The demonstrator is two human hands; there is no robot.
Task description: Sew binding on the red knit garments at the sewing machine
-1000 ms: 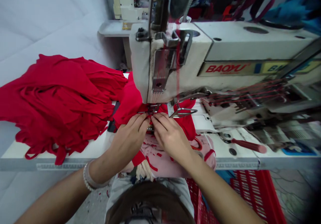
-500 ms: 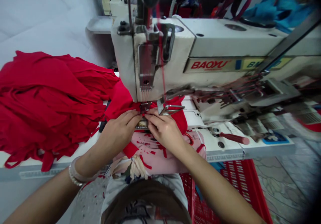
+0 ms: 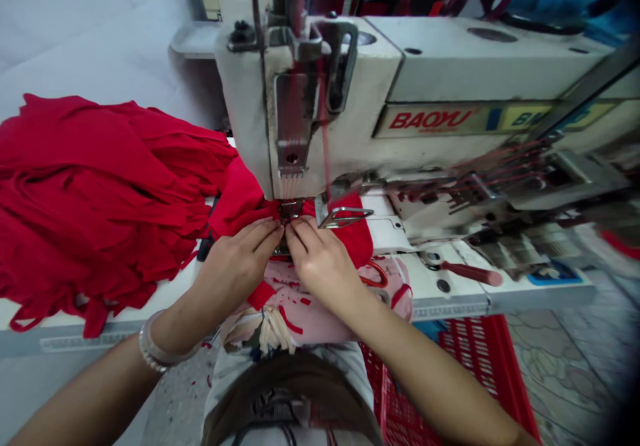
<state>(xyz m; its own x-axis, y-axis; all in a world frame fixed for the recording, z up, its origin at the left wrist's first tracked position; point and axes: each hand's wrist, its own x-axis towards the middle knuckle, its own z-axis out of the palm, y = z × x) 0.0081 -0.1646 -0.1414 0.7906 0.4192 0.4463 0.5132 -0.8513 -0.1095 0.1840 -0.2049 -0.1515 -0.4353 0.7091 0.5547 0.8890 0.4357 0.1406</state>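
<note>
My left hand (image 3: pixel 239 263) and my right hand (image 3: pixel 320 263) meet fingertip to fingertip just below the presser foot (image 3: pixel 290 210) of a white industrial sewing machine (image 3: pixel 400 119). Both hands press and pinch a piece of red fabric (image 3: pixel 245 199) that runs under the needle area. The fingers are closed together on the cloth. A beaded bracelet (image 3: pixel 150 353) sits on my left wrist. Red threads run down the machine head to the needles.
A large heap of red fabric pieces (image 3: pixel 95 193) fills the table's left side. A red-handled tool (image 3: pixel 470 274) lies on the table (image 3: pixel 500 293) at the right. A red plastic crate (image 3: pixel 450 379) stands on the floor below. Pink cloth (image 3: pixel 320 316) with red scraps covers my lap.
The view has shifted a little and moved closer to the machine. Both hands stay pinched on the red fabric at the presser foot, edging slightly left.
</note>
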